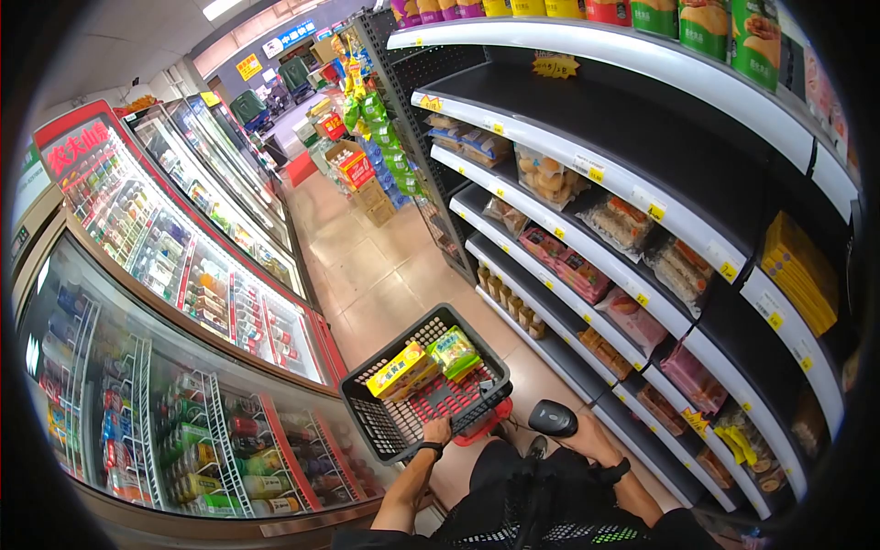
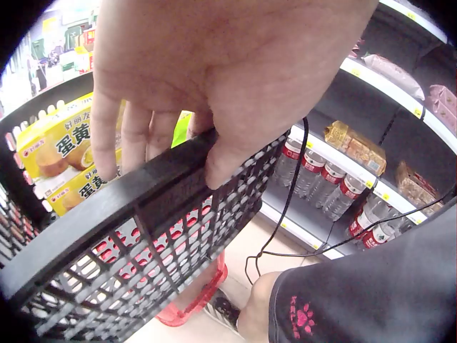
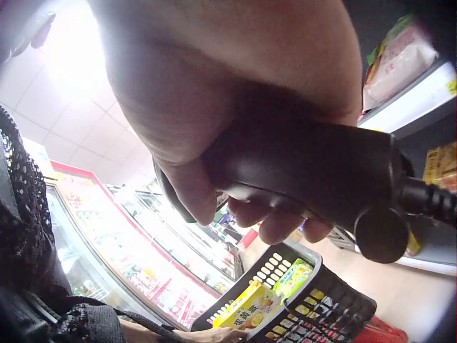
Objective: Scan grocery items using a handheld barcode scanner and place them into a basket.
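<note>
A black plastic shopping basket (image 1: 359,423) is in front of the person's legs in the head view. My left hand (image 1: 438,429) grips its near rim; the left wrist view shows the thumb outside the basket wall (image 2: 107,204) and the fingers over the inner side. Inside lie yellow boxes (image 1: 403,374) with cakes pictured on them and a green pack (image 1: 454,353). My right hand (image 1: 594,442) holds a black handheld barcode scanner (image 1: 553,419), its fingers wrapped around the handle (image 3: 307,168). A coiled cable (image 3: 432,201) leaves the handle's end.
Glass-door drink coolers (image 1: 183,266) line the left. Shelves of packaged bread and snacks (image 1: 623,225) rise on the right, with bottles (image 2: 314,171) low down. A red plastic piece (image 1: 486,426) shows under the basket. Cartons (image 1: 367,188) stand farther along the tiled aisle (image 1: 380,284).
</note>
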Demonstrator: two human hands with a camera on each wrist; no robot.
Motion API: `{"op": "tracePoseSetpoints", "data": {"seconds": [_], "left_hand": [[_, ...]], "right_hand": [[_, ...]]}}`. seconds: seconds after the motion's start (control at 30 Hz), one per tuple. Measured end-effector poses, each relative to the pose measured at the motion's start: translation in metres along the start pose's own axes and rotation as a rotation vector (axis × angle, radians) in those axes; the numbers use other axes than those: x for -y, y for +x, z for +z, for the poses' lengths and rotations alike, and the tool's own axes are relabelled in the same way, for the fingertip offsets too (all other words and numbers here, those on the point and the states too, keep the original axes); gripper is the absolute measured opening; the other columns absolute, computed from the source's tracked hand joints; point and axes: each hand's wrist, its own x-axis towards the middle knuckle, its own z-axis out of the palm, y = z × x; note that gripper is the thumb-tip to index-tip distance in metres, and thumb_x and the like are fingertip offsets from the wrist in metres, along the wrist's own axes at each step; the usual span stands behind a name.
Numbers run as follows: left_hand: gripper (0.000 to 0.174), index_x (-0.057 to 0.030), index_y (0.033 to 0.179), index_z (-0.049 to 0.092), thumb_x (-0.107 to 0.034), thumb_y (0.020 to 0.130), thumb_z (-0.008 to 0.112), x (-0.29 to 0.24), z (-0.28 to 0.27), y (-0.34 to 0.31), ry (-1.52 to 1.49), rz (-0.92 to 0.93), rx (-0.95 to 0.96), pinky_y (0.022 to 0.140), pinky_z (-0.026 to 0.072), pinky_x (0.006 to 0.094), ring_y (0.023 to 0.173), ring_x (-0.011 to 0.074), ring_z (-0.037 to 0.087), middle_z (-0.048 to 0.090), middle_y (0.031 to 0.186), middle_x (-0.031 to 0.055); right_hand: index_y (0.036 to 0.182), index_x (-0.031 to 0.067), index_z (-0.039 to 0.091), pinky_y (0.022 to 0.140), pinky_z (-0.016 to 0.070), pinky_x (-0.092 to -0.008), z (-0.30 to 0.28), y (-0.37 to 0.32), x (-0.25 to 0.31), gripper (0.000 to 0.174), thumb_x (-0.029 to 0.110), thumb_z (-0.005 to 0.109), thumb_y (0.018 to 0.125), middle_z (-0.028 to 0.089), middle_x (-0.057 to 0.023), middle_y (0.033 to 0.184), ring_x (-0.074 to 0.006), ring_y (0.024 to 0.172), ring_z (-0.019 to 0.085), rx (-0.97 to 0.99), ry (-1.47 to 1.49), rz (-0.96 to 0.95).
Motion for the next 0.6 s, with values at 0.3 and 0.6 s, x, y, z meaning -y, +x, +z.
{"op": "tracePoseSetpoints", "data": {"seconds": [0.3, 0.6], "left_hand": [[0.038, -0.0051, 0.081, 0.068, -0.026, 0.096, 0.041, -0.002, -0.001, -0.003, -0.053, -0.047, -0.019, 0.062, 0.0535, 0.0469, 0.068, 0.0368, 0.067, 0.068, 0.075, 0.0205], [0.025, -0.0119, 0.099, 0.066, -0.022, 0.092, 0.044, 0.004, 0.011, -0.002, 0.027, -0.02, 0.025, 0.053, 0.0537, 0.0435, 0.065, 0.0323, 0.068, 0.067, 0.074, 0.0165]], "right_hand": [[0.108, 0.0, 0.066, 0.079, 0.0511, -0.0364, -0.002, -0.003, -0.002, 0.041, 0.019, 0.077, 0.072, 0.069, -0.0204, 0.094, -0.032, 0.091, 0.068, -0.01, -0.012, 0.012], [0.103, 0.0006, 0.067, 0.074, 0.0509, -0.0332, 0.002, -0.002, -0.012, 0.042, 0.027, 0.08, 0.073, 0.07, -0.0176, 0.09, -0.024, 0.083, 0.069, -0.063, 0.007, -0.004]]}}
